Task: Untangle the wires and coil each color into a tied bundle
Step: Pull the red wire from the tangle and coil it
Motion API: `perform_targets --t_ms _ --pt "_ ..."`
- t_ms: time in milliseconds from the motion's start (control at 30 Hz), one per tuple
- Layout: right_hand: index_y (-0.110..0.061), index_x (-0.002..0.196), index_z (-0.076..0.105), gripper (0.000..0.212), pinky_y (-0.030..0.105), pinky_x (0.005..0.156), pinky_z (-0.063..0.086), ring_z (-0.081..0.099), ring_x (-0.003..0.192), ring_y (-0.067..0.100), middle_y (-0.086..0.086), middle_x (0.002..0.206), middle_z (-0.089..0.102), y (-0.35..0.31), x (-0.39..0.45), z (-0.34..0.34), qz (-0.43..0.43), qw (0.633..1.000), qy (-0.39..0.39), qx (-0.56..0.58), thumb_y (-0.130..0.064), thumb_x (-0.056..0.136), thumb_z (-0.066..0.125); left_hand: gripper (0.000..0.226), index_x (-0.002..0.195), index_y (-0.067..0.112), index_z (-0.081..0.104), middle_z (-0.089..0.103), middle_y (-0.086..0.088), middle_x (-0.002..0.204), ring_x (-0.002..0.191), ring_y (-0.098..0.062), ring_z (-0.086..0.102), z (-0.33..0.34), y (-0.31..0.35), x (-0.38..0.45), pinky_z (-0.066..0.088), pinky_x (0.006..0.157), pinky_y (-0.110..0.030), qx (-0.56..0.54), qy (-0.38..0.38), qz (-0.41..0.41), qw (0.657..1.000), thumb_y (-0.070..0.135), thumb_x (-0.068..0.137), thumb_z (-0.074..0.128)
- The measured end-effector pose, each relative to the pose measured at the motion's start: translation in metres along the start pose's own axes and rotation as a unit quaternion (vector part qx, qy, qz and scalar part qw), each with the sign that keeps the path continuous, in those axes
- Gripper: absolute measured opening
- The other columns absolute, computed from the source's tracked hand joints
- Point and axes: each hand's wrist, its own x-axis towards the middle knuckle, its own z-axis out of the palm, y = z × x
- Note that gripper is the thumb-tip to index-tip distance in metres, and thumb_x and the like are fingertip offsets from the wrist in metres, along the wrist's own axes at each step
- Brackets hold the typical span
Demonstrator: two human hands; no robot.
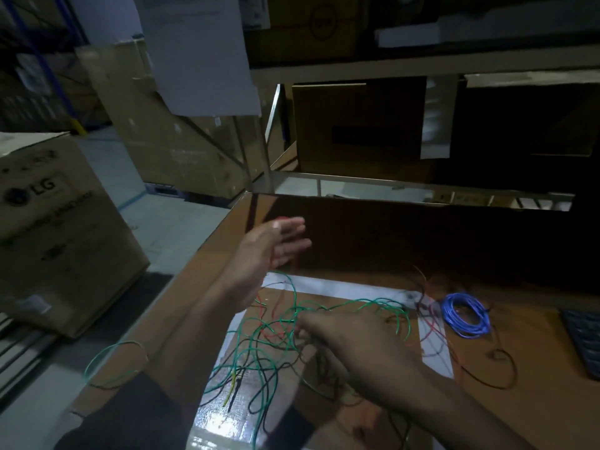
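A tangle of green wire (pixel 269 339), mixed with black wire (pixel 259 384) and red wire (pixel 431 329), lies on the cardboard box top (pixel 519 401). A coiled blue wire bundle (pixel 466 315) rests at the right. My left hand (pixel 276 245) is raised above the tangle with straight, blurred fingers; a green strand runs up toward it, and whether it holds the strand is unclear. My right hand (pixel 354 342) lies low on the tangle, fingers curled into the wires at its left tip.
A tall cardboard flap (pixel 422 235) stands behind the work surface. A large LG carton (pixel 61 228) sits on the floor at the left. A dark keyboard-like object (pixel 584 339) lies at the right edge. Shelving with boxes fills the background.
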Motion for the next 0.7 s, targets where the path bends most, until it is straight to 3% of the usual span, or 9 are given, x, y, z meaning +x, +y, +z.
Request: perform_targets --t_ms 67,133,200,267,333,433,533,700 --pt "-0.034 0.111 0.051 0.018 0.036 0.067 0.047 0.063 0.082 0.016 -0.006 0.091 0.069 0.002 0.006 -0.011 0.016 0.996 0.086 0.027 -0.044 0.102 0.039 0.044 0.138 0.011 0.059 0.072 -0.01 0.128 0.119 -0.025 0.069 0.011 -0.003 -0.011 0.049 0.105 -0.043 0.016 -0.045 -0.032 0.998 0.03 0.114 0.027" --pt "-0.039 0.115 0.049 0.023 0.036 0.06 0.048 0.064 0.074 0.017 -0.005 0.083 0.07 0.011 0.012 -0.019 0.041 0.986 0.15 0.063 -0.049 0.1 0.034 0.042 0.134 0.006 0.062 0.076 -0.011 0.111 0.102 -0.017 0.073 0.027 -0.002 -0.025 0.054 0.092 -0.03 -0.039 -0.06 -0.065 0.995 0.023 0.113 0.029" --pt "-0.034 0.111 0.052 0.032 0.038 0.058 0.048 0.064 0.069 0.02 -0.004 0.076 0.068 0.024 0.018 -0.023 0.065 0.98 0.173 0.073 -0.053 0.1 0.029 0.038 0.123 0.004 0.068 0.075 -0.016 0.092 0.086 -0.02 0.074 0.044 0.0 -0.036 0.056 0.086 -0.03 -0.112 -0.059 -0.071 0.989 0.02 0.108 0.036" --pt "-0.031 0.102 0.052 0.035 0.04 0.055 0.045 0.057 0.06 0.017 -0.004 0.067 0.06 0.034 0.022 -0.022 0.08 0.976 0.191 0.071 -0.055 0.103 0.026 0.037 0.112 0.006 0.074 0.067 -0.018 0.069 0.067 -0.026 0.07 0.052 0.004 -0.045 0.058 0.08 -0.034 -0.152 -0.062 -0.067 0.984 0.023 0.103 0.042" --pt "-0.03 0.099 0.051 0.037 0.04 0.053 0.044 0.055 0.059 0.014 -0.004 0.066 0.058 0.043 0.023 -0.02 0.099 0.971 0.2 0.084 -0.056 0.102 0.025 0.04 0.113 0.001 0.072 0.049 -0.008 0.053 0.049 -0.022 0.055 0.054 0.005 -0.05 0.058 0.07 -0.034 -0.152 -0.056 -0.078 0.984 0.022 0.106 0.039" --pt "-0.031 0.097 0.052 0.032 0.043 0.055 0.047 0.055 0.06 0.012 -0.004 0.068 0.06 0.055 0.024 -0.016 0.136 0.963 0.213 0.096 -0.052 0.103 0.029 0.042 0.115 -0.002 0.067 0.024 0.003 0.057 0.045 -0.009 0.025 0.05 0.002 -0.054 0.041 0.049 -0.024 -0.185 -0.074 -0.11 0.974 0.027 0.109 0.037" --pt "-0.031 0.095 0.054 0.026 0.041 0.054 0.044 0.052 0.057 0.01 -0.005 0.066 0.058 0.059 0.025 -0.013 0.154 0.957 0.225 0.102 -0.045 0.104 0.034 0.042 0.107 0.005 0.07 0.024 0.004 0.061 0.048 -0.007 0.014 0.047 -0.003 -0.053 0.015 0.042 -0.02 -0.194 -0.102 -0.133 0.966 0.032 0.108 0.038" --pt "-0.031 0.093 0.053 0.028 0.045 0.053 0.046 0.054 0.057 0.013 -0.002 0.066 0.059 0.056 0.028 -0.01 0.168 0.95 0.243 0.098 -0.047 0.105 0.034 0.052 0.08 0.009 0.068 0.019 0.002 0.062 0.046 -0.007 0.011 0.045 -0.007 -0.048 0.014 0.04 -0.018 -0.157 -0.131 -0.172 0.964 0.033 0.105 0.029"
